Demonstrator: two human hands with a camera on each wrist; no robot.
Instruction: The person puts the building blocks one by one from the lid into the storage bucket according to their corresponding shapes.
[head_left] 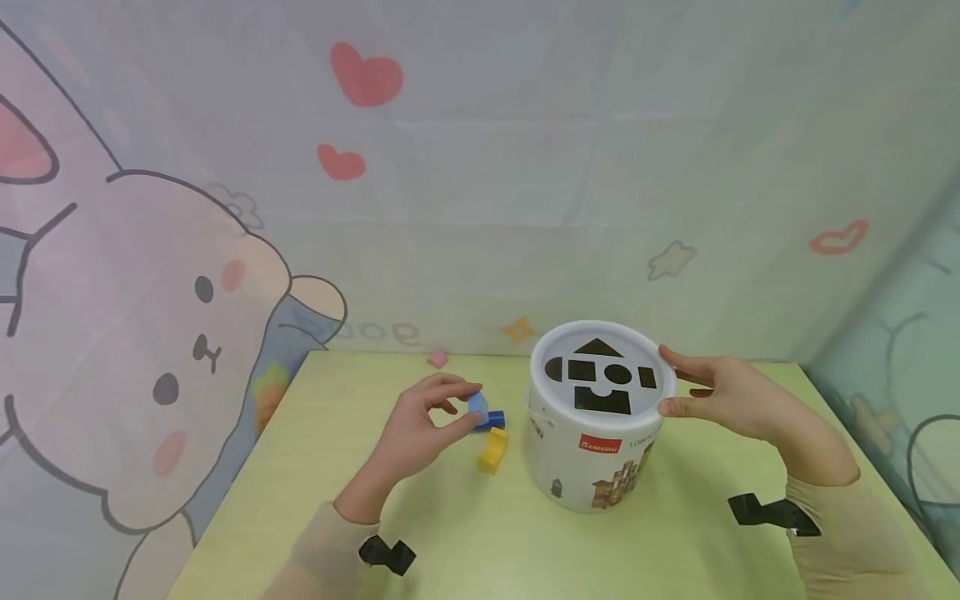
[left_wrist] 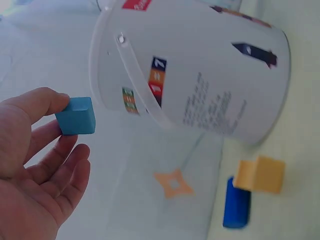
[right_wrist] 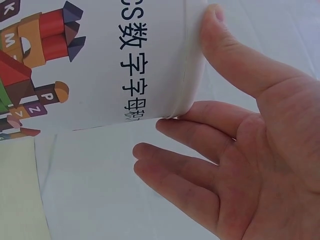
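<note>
A small light-blue cube block [left_wrist: 76, 116] is pinched between the thumb and fingertips of my left hand [head_left: 426, 418], just left of the bucket and above the table. The white toy-block bucket [head_left: 588, 467] stands upright, its lid [head_left: 540, 392] on and pierced by several dark shaped holes. My right hand [head_left: 738, 398] holds the lid's right edge, thumb on the near side and index finger farther back; its other fingers are spread below the rim in the right wrist view. A yellow block [head_left: 492, 450] and a dark-blue cylinder block [left_wrist: 236, 204] lie on the table left of the bucket.
The pale green table [head_left: 315, 500] ends against a printed backdrop [head_left: 525, 167] with hearts and a rabbit. A white carrying handle [left_wrist: 137, 75] hangs down the bucket's side. At the right stands another patterned cloth wall [head_left: 907, 350].
</note>
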